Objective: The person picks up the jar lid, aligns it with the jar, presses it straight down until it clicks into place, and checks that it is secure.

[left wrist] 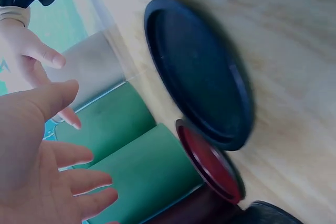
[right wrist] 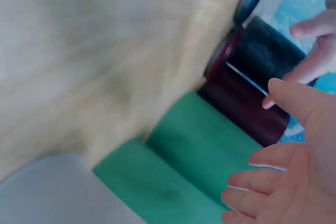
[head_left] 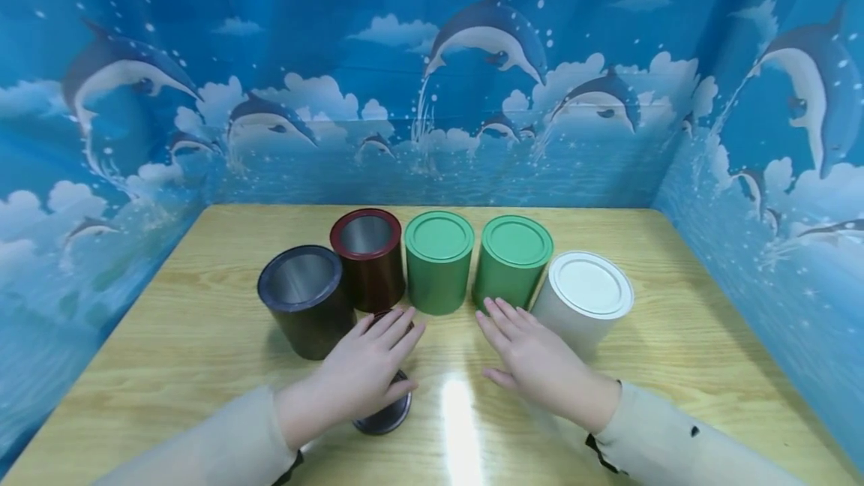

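Observation:
My left hand (head_left: 358, 370), fingers straight and spread, hovers over two lids and holds nothing. The black lid (left wrist: 199, 72) lies on the table below it; in the head view the hand partly covers this lid (head_left: 383, 420). Beyond it, the dark red lid (left wrist: 211, 163) is mostly hidden by my fingers from above. Left of that hand stand an open black can (head_left: 307, 325) and an open dark red can (head_left: 374, 280). My right hand (head_left: 540, 362) is also empty with straight fingers, in front of a green lidded can (head_left: 509, 276) and a white lidded can (head_left: 587, 287).
A second green lidded can (head_left: 439, 280) stands between the dark red can and the other green one. The cans form an arc on the wooden table (head_left: 702, 366). A blue dolphin-print curtain (head_left: 378, 6) encloses the back and sides.

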`<control>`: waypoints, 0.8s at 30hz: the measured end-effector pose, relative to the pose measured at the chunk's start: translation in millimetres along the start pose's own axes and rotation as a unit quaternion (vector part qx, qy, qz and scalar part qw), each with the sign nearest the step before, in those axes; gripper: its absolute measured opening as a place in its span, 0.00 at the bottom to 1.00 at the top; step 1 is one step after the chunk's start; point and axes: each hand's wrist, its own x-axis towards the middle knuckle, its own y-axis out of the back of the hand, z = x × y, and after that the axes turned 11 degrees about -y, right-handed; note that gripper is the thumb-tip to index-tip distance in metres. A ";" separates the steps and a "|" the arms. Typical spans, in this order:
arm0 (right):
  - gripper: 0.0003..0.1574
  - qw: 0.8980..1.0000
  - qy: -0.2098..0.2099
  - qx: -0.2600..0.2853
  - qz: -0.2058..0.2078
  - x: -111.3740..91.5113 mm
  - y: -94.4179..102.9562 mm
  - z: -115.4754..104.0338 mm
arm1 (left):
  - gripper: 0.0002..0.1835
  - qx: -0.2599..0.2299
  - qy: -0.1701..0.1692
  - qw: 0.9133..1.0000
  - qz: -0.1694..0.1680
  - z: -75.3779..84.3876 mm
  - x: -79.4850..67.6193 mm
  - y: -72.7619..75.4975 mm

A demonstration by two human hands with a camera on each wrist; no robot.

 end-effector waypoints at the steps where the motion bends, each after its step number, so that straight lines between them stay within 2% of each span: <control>1: 0.46 1.000 0.007 -0.002 -0.005 0.5 -2.4 -1.6 | 0.38 -0.001 0.000 1.000 -0.001 -0.1 -2.1 -0.4; 10: 0.45 0.997 0.031 -0.001 -0.065 4.3 -17.8 -20.9 | 0.38 -0.010 0.011 0.999 -0.030 0.6 -19.8 -0.7; 17: 0.46 0.994 0.054 0.000 -0.096 7.8 -29.0 -32.9 | 0.38 -0.019 0.018 0.997 -0.067 2.9 -32.9 -8.5; 24: 0.46 0.988 0.069 -0.002 -0.136 14.5 -34.7 -48.5 | 0.38 -0.007 0.010 0.998 -0.057 2.9 -44.4 -18.6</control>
